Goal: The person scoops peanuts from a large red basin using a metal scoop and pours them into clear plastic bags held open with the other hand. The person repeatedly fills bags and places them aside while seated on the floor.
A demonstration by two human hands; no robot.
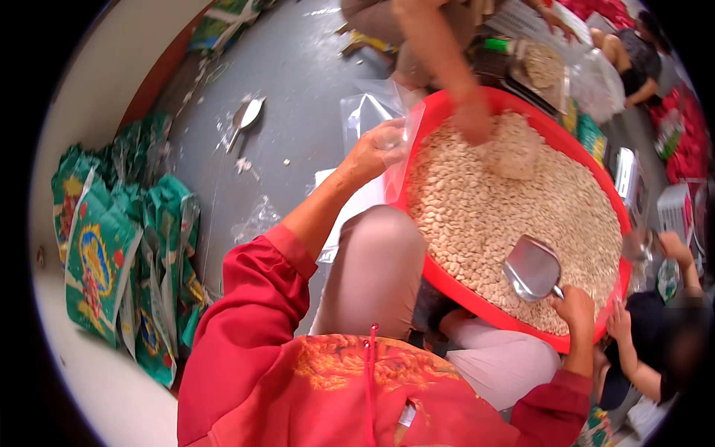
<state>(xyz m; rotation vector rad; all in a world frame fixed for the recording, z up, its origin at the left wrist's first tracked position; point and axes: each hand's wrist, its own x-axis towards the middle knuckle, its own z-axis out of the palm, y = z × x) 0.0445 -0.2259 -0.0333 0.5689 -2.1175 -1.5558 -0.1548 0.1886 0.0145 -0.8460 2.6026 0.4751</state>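
Note:
A wide red plastic basin (584, 155) in front of me holds a heap of pale, flat seeds (463, 223) that look like pumpkin seeds. My left hand (375, 146) grips a clear plastic bag (362, 114) at the basin's left rim; no seeds show in it. Over the near right part of the heap, my right hand (575, 307) holds a metal scoop (533, 268) by its handle. Its shiny blade is at the seeds, and I cannot tell whether it carries any. Another person's blurred hand (472, 120) reaches into the far side, beside a clear bag or container of seeds (513, 156).
Green printed bags (103, 262) lean against the wall at left. A second metal scoop (246, 117) lies on the grey floor (223, 84). Across the basin, a tray (542, 67) bears seeds. At right, another person's hand (619, 319) touches the rim.

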